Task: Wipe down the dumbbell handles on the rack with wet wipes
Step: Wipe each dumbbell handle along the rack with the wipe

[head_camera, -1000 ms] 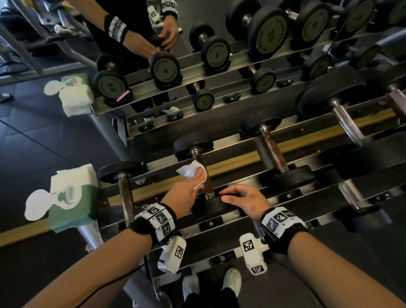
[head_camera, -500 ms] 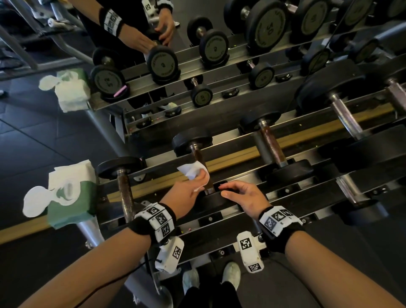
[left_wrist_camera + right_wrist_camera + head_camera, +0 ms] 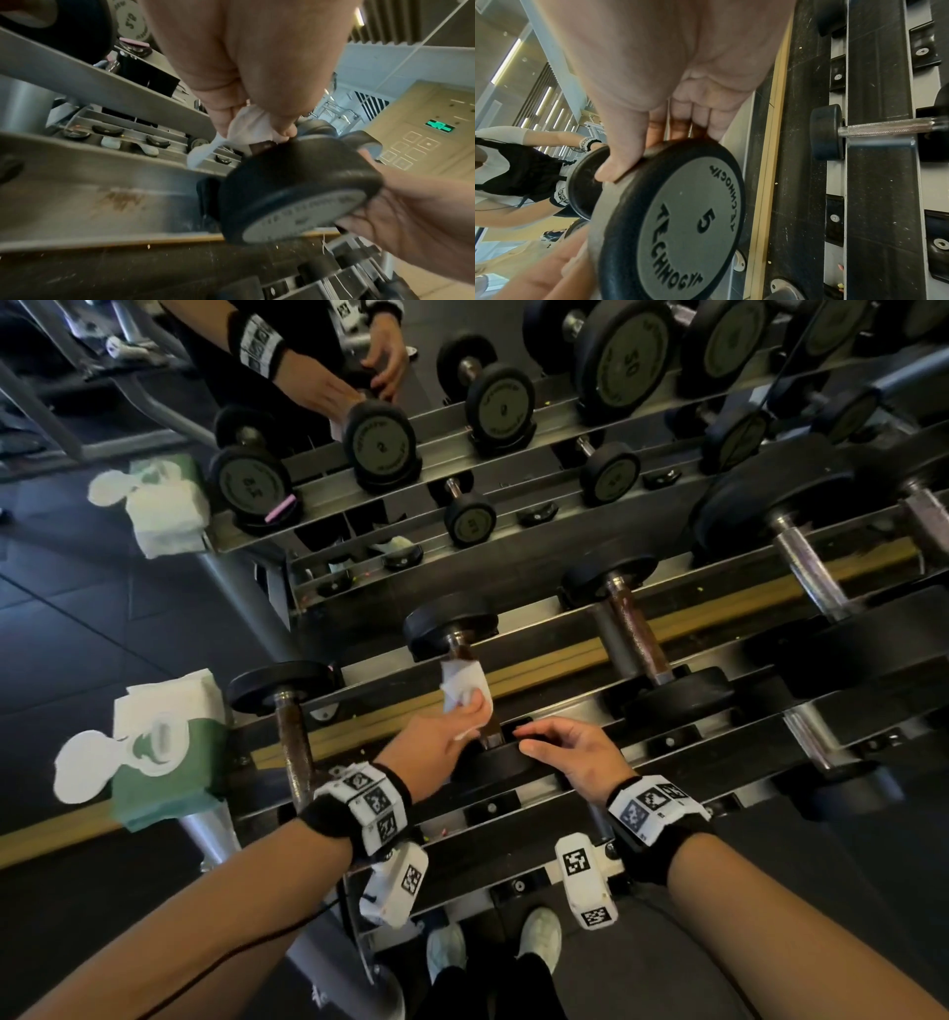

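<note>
A small black dumbbell lies on the lower rack rail (image 3: 554, 660), and its brown, worn handle (image 3: 458, 653) runs away from me. My left hand (image 3: 470, 711) pinches a white wet wipe (image 3: 462, 685) that is folded over the handle. In the left wrist view the wipe (image 3: 246, 125) is bunched between my fingers just behind the near head (image 3: 295, 188). My right hand (image 3: 560, 747) grips that near head (image 3: 500, 762). In the right wrist view my thumb and fingers curl over the rim of the head marked 5 (image 3: 680, 223).
A green wet wipe pack (image 3: 169, 762) sits on the rack's left end, and another pack (image 3: 164, 505) on the upper tier. Neighbouring dumbbells lie left (image 3: 295, 742) and right (image 3: 637, 634). Another person's hands (image 3: 359, 377) work on an upper-tier dumbbell. My shoes (image 3: 539, 937) stand below the rack.
My left hand has slid the wipe a little farther up the handle, and it now drapes over the bar. My right hand has stayed on the near head.
</note>
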Demonstrator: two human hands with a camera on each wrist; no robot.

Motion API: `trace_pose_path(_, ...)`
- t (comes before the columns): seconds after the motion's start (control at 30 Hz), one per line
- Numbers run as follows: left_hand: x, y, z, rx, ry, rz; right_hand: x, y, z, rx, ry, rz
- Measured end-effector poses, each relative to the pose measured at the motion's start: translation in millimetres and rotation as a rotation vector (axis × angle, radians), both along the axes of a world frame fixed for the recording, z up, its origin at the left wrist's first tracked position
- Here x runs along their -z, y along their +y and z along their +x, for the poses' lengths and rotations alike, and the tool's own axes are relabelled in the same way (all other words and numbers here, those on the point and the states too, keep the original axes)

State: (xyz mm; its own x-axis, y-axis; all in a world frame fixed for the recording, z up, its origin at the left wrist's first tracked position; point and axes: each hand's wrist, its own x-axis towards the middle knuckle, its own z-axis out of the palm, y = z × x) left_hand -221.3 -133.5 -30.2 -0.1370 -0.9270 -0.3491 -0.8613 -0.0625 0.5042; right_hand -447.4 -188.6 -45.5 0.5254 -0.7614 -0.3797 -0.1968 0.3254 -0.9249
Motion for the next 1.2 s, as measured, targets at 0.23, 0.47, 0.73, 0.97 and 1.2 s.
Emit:
trace_pose_path(0.23,-1,6,-2,-0.410,0.415,0.029,-5,0,1,-0.011,0.030,-0.021)
trace_pose_path(0.47,-10,-4,12,-0.830,0.520,-0.218,-5,1,0,-0.009,0.041,-0.009)
trace_pose_path(0.73,-2,-1,-18,-0.621,0.649,0.071,-4,-1,0,-0.018,0.049,-0.018)
trace_pose_path(0.97,-6,13,12,-0.251,0.426,0.236,-6,-1,0,-0.021,0.044,-0.021)
trace_pose_path(1.2,-11,9,6,-0.677,0.636,0.029,-3,0,1,-0.006,0.040,-0.027)
